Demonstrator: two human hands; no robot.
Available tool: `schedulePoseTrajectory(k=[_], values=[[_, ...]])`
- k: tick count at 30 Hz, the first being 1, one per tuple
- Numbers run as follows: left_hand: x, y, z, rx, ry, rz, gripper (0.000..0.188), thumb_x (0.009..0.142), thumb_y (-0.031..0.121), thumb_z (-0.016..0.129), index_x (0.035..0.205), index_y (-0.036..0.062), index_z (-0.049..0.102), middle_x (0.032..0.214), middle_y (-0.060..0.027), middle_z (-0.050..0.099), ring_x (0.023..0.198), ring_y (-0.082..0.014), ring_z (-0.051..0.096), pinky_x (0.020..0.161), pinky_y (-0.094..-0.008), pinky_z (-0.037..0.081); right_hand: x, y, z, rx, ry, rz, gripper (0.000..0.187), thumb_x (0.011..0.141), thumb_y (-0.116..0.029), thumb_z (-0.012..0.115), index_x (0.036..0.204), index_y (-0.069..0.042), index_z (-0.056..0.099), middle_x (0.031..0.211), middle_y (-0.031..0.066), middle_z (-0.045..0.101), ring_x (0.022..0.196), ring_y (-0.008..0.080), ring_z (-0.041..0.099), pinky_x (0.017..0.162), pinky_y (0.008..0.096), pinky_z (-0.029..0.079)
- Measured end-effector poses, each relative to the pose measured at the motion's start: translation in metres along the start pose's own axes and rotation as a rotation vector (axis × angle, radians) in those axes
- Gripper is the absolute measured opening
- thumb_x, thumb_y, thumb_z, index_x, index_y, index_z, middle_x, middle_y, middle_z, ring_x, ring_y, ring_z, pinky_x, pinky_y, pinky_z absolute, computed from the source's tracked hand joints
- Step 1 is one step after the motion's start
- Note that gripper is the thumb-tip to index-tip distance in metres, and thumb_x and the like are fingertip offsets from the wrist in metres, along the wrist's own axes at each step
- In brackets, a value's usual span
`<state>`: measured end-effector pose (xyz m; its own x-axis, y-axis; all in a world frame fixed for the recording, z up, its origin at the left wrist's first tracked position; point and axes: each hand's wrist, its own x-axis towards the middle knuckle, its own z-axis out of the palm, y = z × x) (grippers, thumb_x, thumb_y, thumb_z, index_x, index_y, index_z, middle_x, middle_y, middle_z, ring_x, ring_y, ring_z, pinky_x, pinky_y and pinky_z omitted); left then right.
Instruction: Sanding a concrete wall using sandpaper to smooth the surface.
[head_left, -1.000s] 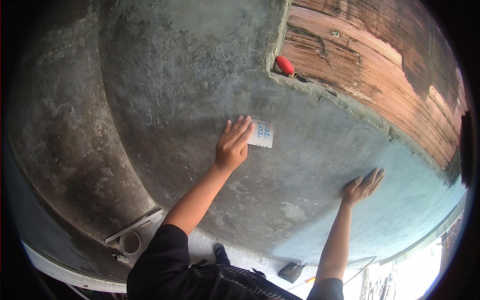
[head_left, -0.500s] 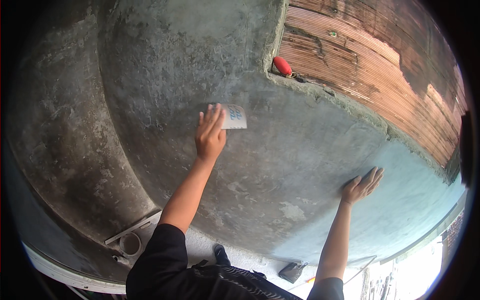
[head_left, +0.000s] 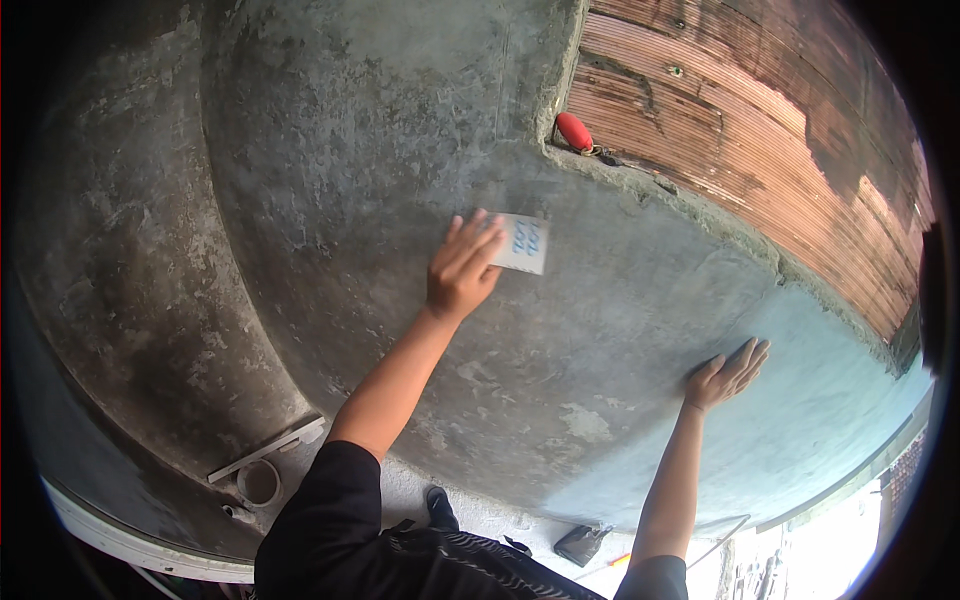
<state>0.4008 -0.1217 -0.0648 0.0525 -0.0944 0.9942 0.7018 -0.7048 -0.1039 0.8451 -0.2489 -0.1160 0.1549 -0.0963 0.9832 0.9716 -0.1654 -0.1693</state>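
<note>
While our left hand (head_left: 465, 268) lies over the left part of a thin, pale, rectangular sheet with blue marks (head_left: 526, 243), holding it by its near edge against the grey plastered wall (head_left: 500, 370), our right hand (head_left: 728, 374) rests farther right and lower on that same surface. The left fingers are stretched out rather than curled, grasping the sheet by keeping it under them; whether the thumb pinches it from behind, we cannot tell. The right fingers are spread and released, with nothing visible in them. As for progress, we judge the rubbing to be under way, since the sheet lies well out on the plaster, below the rough-edged opening with the ridged orange-brown brick surface (head_left: 690, 100). Around the sheet the plaster looks fairly even, but we cannot mark off a finished area, because no clear border separates treated from untreated ground. Lower down, a ragged, light-coloured patch (head_left: 585, 421) breaks up the grey, and to the upper left the surface is mottled and scuffed, so we would count those parts as perhaps unfinished. The bluish stretch toward the right looks smoother, though bright light there may flatter it. What lies beneath the sheet is hidden from us.
</note>
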Motion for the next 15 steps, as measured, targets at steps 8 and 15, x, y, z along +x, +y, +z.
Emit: schedulePoseTrajectory(k=[8, 15], values=[[0.053, -0.045, -0.012, 0.103, 0.088, 0.076, 0.038, 0.077, -0.001, 0.073, 0.115, 0.0056, 0.072, 0.128, -0.0094, 0.072, 0.127, -0.0344, 0.064, 0.111, -0.0555, 0.045, -0.001, -0.002, 0.000, 0.033, 0.004, -0.004, 0.062, 0.107, -0.044, 0.034, 0.156, -0.008, 0.041, 0.166, 0.0156, 0.034, 0.153, 0.0368, 0.030, 0.123, 0.0533, 0.020], [0.052, -0.023, 0.002, 0.028, 0.114, 0.035, 0.040, 0.078, -0.006, 0.066, 0.116, 0.0056, 0.074, 0.128, -0.0119, 0.072, 0.127, -0.0367, 0.064, 0.110, -0.0578, 0.044, -0.001, 0.000, -0.001, 0.000, -0.019, 0.025, 0.062, 0.106, -0.044, 0.034, 0.156, -0.008, 0.041, 0.166, 0.0153, 0.035, 0.154, 0.0366, 0.030, 0.124, 0.0528, 0.020]])
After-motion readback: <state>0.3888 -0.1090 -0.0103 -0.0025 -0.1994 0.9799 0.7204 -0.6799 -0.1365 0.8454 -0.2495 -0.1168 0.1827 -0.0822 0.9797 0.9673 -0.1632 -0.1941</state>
